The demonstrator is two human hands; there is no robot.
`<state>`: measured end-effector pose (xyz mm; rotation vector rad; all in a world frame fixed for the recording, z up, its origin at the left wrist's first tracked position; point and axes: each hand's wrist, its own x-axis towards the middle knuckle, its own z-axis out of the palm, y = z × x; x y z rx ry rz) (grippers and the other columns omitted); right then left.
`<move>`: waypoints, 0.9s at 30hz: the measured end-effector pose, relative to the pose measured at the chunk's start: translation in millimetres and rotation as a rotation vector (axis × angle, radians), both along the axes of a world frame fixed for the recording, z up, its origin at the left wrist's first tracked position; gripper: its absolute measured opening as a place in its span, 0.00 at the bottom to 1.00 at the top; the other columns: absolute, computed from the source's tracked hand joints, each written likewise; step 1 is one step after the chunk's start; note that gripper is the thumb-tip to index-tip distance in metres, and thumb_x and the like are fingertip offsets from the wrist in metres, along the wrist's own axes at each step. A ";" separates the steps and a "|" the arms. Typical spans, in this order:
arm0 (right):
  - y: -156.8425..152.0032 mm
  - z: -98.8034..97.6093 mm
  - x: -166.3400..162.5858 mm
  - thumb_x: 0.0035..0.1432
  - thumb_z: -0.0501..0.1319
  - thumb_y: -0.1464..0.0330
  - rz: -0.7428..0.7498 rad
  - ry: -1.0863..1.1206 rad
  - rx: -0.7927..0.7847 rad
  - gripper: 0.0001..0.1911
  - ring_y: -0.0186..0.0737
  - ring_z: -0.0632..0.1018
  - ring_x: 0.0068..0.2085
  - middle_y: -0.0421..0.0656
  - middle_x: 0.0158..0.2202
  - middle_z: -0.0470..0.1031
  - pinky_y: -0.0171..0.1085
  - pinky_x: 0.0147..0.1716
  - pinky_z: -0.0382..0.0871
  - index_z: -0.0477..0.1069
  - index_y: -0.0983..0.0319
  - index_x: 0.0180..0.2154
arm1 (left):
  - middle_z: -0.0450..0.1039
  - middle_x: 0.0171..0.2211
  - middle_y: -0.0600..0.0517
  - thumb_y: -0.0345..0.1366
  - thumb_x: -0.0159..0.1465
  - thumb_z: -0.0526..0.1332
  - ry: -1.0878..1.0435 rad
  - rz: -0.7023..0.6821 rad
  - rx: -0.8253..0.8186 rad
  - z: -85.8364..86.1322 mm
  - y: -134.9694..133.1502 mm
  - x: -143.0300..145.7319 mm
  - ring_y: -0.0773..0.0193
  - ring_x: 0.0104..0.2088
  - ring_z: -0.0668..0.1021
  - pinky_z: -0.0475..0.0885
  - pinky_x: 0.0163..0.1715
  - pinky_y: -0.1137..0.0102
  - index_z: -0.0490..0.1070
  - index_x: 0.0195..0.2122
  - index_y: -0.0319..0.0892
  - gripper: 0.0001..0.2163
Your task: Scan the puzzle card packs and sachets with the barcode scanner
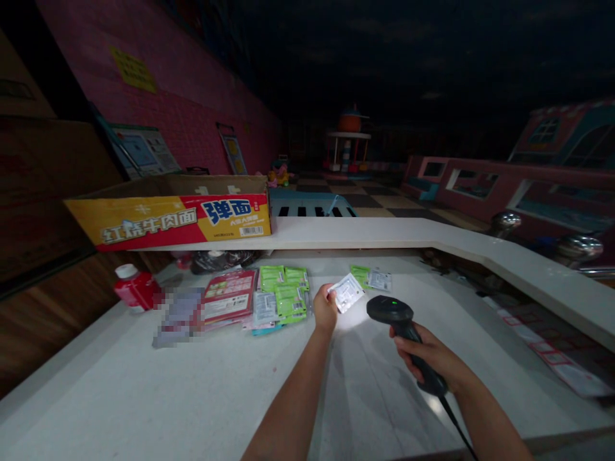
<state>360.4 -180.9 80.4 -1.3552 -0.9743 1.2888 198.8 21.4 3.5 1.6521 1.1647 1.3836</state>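
My left hand [326, 310] pinches the edge of a small white packet [348, 293], tilted above the counter. Wrapped round the handle of a black barcode scanner [391, 310] is my right hand [425, 355]. A green light glows on the scanner's head, which points toward the packet, and its light falls on the packet and the counter. Behind the packet lie a green packet [359, 275] and a pale packet [379, 280]. To the left of my left hand are several green packets [291, 301] and a pale one, beside a stack of red packages [229, 296].
A red bottle with a white cap [136, 289] stands at the left of the counter [192, 397]. A noodle carton [182, 221] sits on the raised white ledge [355, 232]. The scanner's cable [456, 422] trails to the front edge. Metal knobs [505, 222] stand at right.
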 end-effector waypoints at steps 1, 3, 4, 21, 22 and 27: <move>1.2 -0.2 -0.3 0.48 0.70 0.55 -0.005 0.003 0.000 0.22 0.30 0.65 0.13 0.33 0.18 0.67 0.28 0.11 0.57 0.68 0.61 0.39 | 0.77 0.33 0.49 0.30 0.60 0.55 -0.005 -0.007 -0.005 -1.0 0.8 -0.1 0.62 0.34 0.78 0.72 0.36 0.69 0.73 0.38 0.40 0.09; 4.0 -1.2 -1.1 0.49 0.69 0.55 -0.025 0.012 -0.005 0.21 0.29 0.65 0.13 0.33 0.18 0.67 0.28 0.11 0.57 0.68 0.61 0.39 | 0.77 0.34 0.49 0.31 0.59 0.56 -0.009 -0.010 -0.008 -3.5 2.7 -0.4 0.62 0.35 0.78 0.72 0.38 0.69 0.73 0.39 0.40 0.09; 5.7 -2.1 -1.7 0.49 0.69 0.55 -0.043 0.021 -0.009 0.21 0.29 0.65 0.13 0.33 0.18 0.67 0.28 0.11 0.57 0.69 0.61 0.38 | 0.77 0.35 0.49 0.31 0.59 0.56 -0.008 -0.010 -0.010 -4.6 3.6 -0.5 0.62 0.36 0.78 0.72 0.38 0.69 0.73 0.39 0.41 0.09; 52.4 -30.0 -10.8 0.46 0.72 0.54 -0.259 0.313 0.245 0.25 0.30 0.66 0.15 0.33 0.19 0.68 0.29 0.13 0.59 0.70 0.61 0.41 | 0.73 0.28 0.53 0.35 0.58 0.57 -0.025 -0.013 -0.044 5.9 -7.0 -4.7 0.64 0.29 0.74 0.68 0.32 0.71 0.72 0.35 0.41 0.07; 51.5 -32.3 -9.4 0.48 0.71 0.53 -0.236 0.321 0.253 0.25 0.30 0.65 0.15 0.33 0.19 0.67 0.30 0.13 0.59 0.70 0.61 0.42 | 0.72 0.27 0.54 0.34 0.58 0.57 -0.013 -0.017 -0.046 5.8 -9.1 -6.0 0.64 0.28 0.74 0.68 0.31 0.71 0.72 0.34 0.41 0.06; 47.6 -40.4 -1.6 0.52 0.68 0.54 -0.178 0.411 0.284 0.23 0.29 0.64 0.16 0.33 0.20 0.66 0.30 0.15 0.58 0.70 0.60 0.44 | 0.70 0.24 0.55 0.33 0.58 0.58 -0.059 -0.039 -0.087 12.0 -18.4 -14.1 0.65 0.26 0.73 0.68 0.28 0.72 0.69 0.34 0.41 0.04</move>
